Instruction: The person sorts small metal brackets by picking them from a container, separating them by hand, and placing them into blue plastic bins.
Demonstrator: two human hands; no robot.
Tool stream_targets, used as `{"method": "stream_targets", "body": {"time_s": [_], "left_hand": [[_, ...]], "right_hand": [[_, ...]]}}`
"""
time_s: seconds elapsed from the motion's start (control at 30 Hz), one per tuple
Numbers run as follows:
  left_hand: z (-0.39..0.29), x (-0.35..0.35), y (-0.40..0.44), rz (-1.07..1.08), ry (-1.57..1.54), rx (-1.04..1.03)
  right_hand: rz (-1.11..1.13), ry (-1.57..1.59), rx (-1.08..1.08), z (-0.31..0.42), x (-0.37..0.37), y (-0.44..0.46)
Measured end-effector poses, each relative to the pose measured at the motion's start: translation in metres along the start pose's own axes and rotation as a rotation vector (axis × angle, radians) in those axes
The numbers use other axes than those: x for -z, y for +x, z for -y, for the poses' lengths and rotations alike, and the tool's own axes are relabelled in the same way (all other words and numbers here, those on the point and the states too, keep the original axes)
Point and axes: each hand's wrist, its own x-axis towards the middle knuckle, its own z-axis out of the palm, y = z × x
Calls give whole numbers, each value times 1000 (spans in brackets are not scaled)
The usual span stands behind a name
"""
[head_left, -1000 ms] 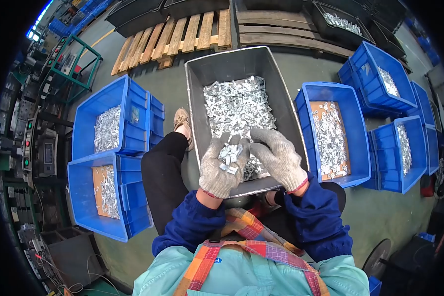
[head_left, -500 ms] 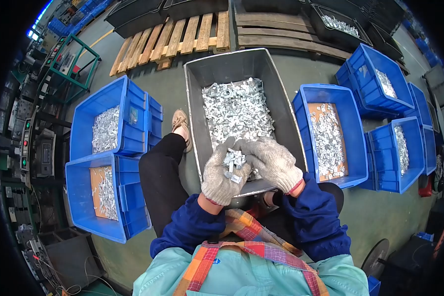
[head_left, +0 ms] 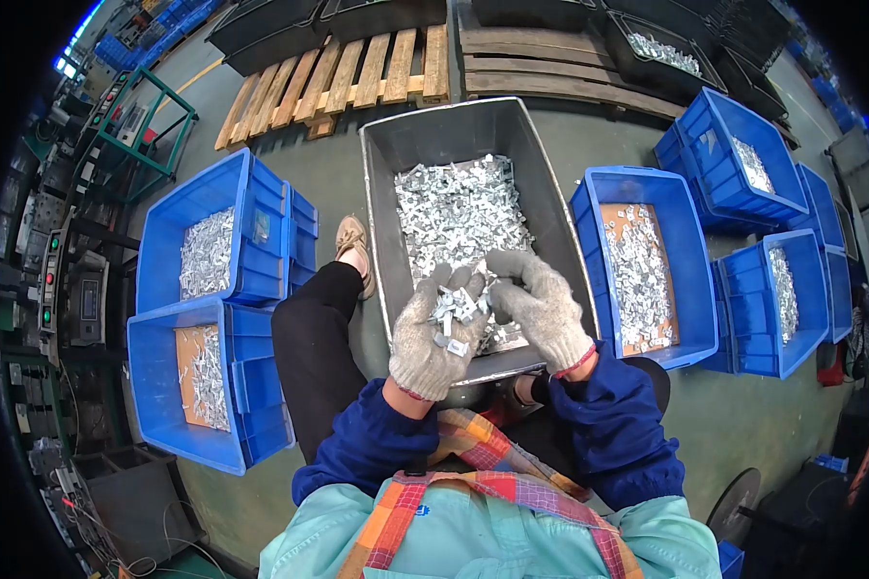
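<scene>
A large dark tub (head_left: 377, 193) between my legs holds a heap of small metal parts (head_left: 463, 207). My left hand (head_left: 430, 343), in a pale knitted glove with grey fingertips, is palm up over the tub's near end, its fingers curled around a pile of metal pieces (head_left: 459, 307). Just to its right is my gloved right hand (head_left: 543, 307), its thumb and fingers bent toward the pile. Whether a piece sits between its fingertips is too small to make out.
Blue bins (head_left: 246, 227) with metal parts stand at the left. To the right is a blue bin (head_left: 695, 261) with scattered pieces on a brown base, with more blue bins (head_left: 809, 299) beyond. Wooden pallets (head_left: 367, 82) lie ahead, and machinery (head_left: 53, 261) stands far left.
My right hand came in over the left palm, then drew back to the right, uncovering the pile. The pieces in my left hand have shifted. The view has moved slightly.
</scene>
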Motion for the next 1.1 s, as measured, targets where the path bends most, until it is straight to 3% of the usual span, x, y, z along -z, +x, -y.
{"method": "stream_targets", "body": {"time_s": [0.2,0.3,0.4,0.5,0.6,0.7,0.8,0.83,0.87,0.93,0.97,1.0,1.07,1.1], "left_hand": [[-1,15,4,14,-90,85],[0,9,1,-30,-52,66],[0,8,3,-137,70,102],[1,20,6,-78,123,249],[5,23,3,-85,280,223],[6,25,6,-96,310,234],[2,24,4,-68,241,193],[1,21,2,-57,203,177],[1,16,1,-77,153,170],[-1,6,1,-116,51,154],[-2,4,2,-153,-8,140],[-2,3,1,-118,-38,119],[-6,1,-1,-46,-94,77],[-9,5,1,-28,-119,95]], "right_hand": [[-17,485,-152,1,7,3],[-32,477,-133,-7,10,5],[-83,185,-78,-3,10,4],[-48,-60,37,-7,3,3],[-120,-578,669,-18,-4,5],[-136,-873,759,-16,-7,3],[-79,-809,495,-1,-7,5],[-212,-624,570,-15,-9,12],[-220,-371,393,-27,-6,15],[-9,706,-46,-20,12,13],[72,985,-78,-20,24,19],[-74,1074,-112,-2,21,13],[-146,1096,-148,7,23,12],[-105,945,-187,-1,23,14]]}}
